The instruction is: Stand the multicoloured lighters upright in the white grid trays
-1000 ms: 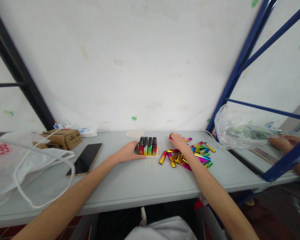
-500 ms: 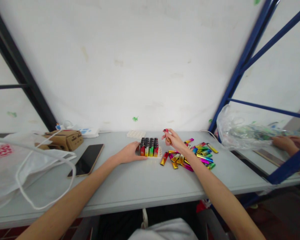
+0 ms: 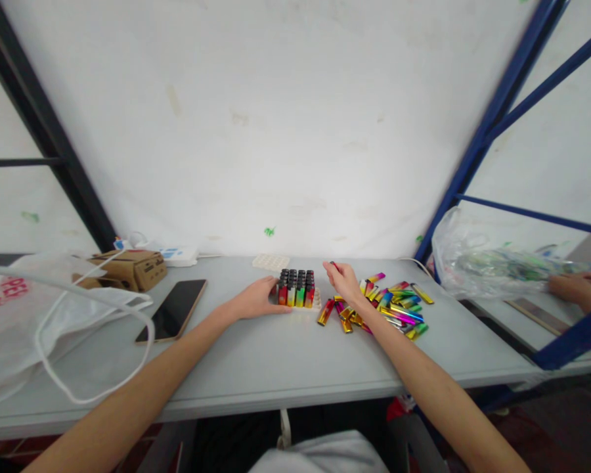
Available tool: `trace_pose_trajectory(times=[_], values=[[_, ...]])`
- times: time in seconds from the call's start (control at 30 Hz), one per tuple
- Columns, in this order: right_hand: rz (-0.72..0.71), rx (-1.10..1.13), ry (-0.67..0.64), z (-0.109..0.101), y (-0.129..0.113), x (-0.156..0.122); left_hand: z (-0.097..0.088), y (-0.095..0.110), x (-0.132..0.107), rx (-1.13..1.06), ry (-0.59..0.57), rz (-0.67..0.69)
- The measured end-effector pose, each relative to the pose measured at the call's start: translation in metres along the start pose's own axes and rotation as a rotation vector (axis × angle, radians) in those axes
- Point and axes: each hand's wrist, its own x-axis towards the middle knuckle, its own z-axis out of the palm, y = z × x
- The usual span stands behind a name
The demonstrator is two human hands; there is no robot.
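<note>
Rows of lighters with black tops and shiny red, yellow and green bodies stand upright in a pale tray, whose right-hand slots show. At the tray's left side is my left hand, its thumb along the front edge and its fingers curled behind, gripping it. Just right of the tray and above the table, my right hand is closed around a lighter; only its small tip shows. Below and right of that hand lies a loose heap of metallic multicoloured lighters, partly hidden by my forearm.
A second pale tray lies near the wall. To the left are a phone, a cardboard box and a white plastic bag with a looping cable. Beyond the blue frame, another person's hands are near a clear bag.
My right hand has turned, so the lighter that showed between its fingers is now mostly hidden. My left hand stays on the tray. The whole view has shifted slightly.
</note>
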Motion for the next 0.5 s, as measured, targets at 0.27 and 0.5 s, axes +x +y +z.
trace_pose_trajectory(times=[0.27, 0.5], values=[[-0.07, -0.16, 0.199, -0.0049, -0.0017, 0.0016, -0.0013, 0.0004, -0.0005, -0.006, -0.006, -0.004], [-0.096, -0.231, 0.031, -0.0038, -0.0024, -0.0017, -0.0015, 0.0004, -0.0004, -0.013, 0.003, 0.004]])
